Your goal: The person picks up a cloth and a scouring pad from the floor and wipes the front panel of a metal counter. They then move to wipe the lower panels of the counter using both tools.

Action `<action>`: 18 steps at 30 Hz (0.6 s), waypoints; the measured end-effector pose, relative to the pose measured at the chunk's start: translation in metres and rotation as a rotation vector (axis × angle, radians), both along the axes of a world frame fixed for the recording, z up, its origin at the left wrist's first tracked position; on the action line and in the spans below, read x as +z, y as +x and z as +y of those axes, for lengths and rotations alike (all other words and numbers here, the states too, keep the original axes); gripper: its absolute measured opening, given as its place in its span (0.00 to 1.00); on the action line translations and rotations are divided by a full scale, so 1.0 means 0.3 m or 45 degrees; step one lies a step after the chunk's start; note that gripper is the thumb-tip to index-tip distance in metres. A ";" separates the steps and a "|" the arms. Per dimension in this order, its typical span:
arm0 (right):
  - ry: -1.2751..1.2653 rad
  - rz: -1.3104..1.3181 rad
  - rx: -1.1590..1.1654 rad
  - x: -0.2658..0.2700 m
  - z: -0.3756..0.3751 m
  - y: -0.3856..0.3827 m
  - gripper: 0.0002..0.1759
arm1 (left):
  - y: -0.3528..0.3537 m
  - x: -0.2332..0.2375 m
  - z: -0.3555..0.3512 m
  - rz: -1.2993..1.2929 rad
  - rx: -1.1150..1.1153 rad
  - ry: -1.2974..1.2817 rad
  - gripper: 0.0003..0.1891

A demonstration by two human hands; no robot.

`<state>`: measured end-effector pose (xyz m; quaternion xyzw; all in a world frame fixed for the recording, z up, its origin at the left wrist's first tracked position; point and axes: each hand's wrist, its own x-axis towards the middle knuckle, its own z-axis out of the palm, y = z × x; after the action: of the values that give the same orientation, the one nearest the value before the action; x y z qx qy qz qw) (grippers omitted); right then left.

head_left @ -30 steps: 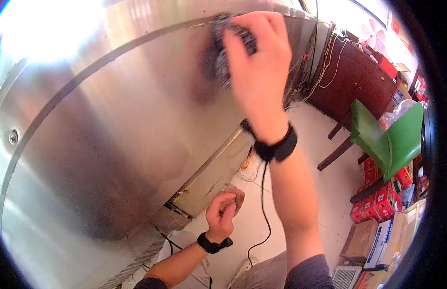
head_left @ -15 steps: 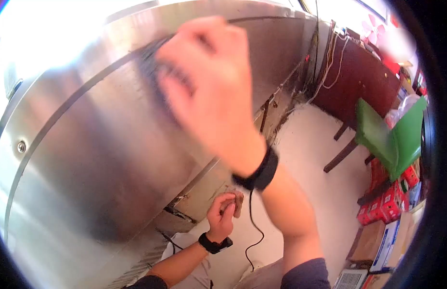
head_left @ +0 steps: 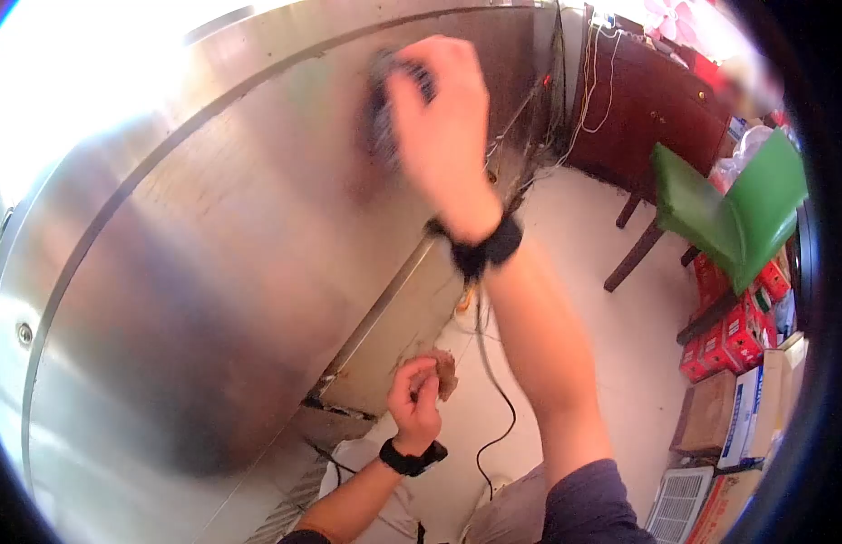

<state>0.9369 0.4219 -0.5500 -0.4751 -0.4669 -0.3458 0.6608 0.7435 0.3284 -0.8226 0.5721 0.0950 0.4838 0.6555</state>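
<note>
My right hand [head_left: 448, 127], with a black band at the wrist, is closed round a dark grey scouring pad [head_left: 382, 104]. The pad is against the upper right part of a large stainless steel panel [head_left: 248, 236], where a blurred dark reflection shows beside it. Lower down, my left hand [head_left: 413, 406] is near the panel's bottom edge, fingers curled round a thin brown crumpled piece [head_left: 447, 374] whose kind I cannot tell. A black watch [head_left: 412, 456] is on that wrist.
A green chair [head_left: 702, 204] stands at the right before a dark red wooden cabinet [head_left: 657, 104]. Red boxes [head_left: 734, 340] and cardboard boxes [head_left: 706, 412] are stacked along the right side. A black cable [head_left: 510, 417] runs over the pale floor [head_left: 593, 218].
My right hand has moved right along the steel panel with the scouring pad. My left hand stays low, and more of the brown piece shows. The view has shifted slightly.
</note>
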 end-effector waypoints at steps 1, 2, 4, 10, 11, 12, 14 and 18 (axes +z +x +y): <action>0.010 -0.182 -0.035 -0.003 -0.014 -0.079 0.12 | 0.018 0.000 0.001 0.034 -0.006 -0.006 0.13; 0.070 -0.323 0.044 -0.006 -0.022 -0.159 0.12 | 0.035 0.003 0.005 0.028 -0.004 -0.011 0.13; 0.076 -0.226 0.022 -0.011 0.005 -0.071 0.12 | 0.041 0.002 0.014 0.068 0.083 0.179 0.12; 0.037 -0.212 -0.139 -0.029 0.002 -0.059 0.09 | 0.056 0.006 0.007 0.116 0.059 0.041 0.13; 0.048 -0.207 -0.146 -0.011 0.009 -0.051 0.09 | 0.073 0.010 0.019 0.119 0.054 0.053 0.13; 0.051 -0.173 -0.104 -0.009 0.012 -0.043 0.10 | 0.078 0.009 0.015 0.144 0.082 0.087 0.13; 0.053 0.065 -0.031 0.002 0.036 0.054 0.11 | 0.067 -0.018 0.023 0.241 0.131 0.112 0.13; 0.230 0.091 0.102 0.013 0.056 0.034 0.07 | 0.094 -0.021 0.019 0.207 0.135 0.020 0.13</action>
<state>0.9470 0.4388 -0.5462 -0.4065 -0.4287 -0.3426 0.7304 0.7718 0.3341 -0.8290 0.6088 0.1741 0.4706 0.6145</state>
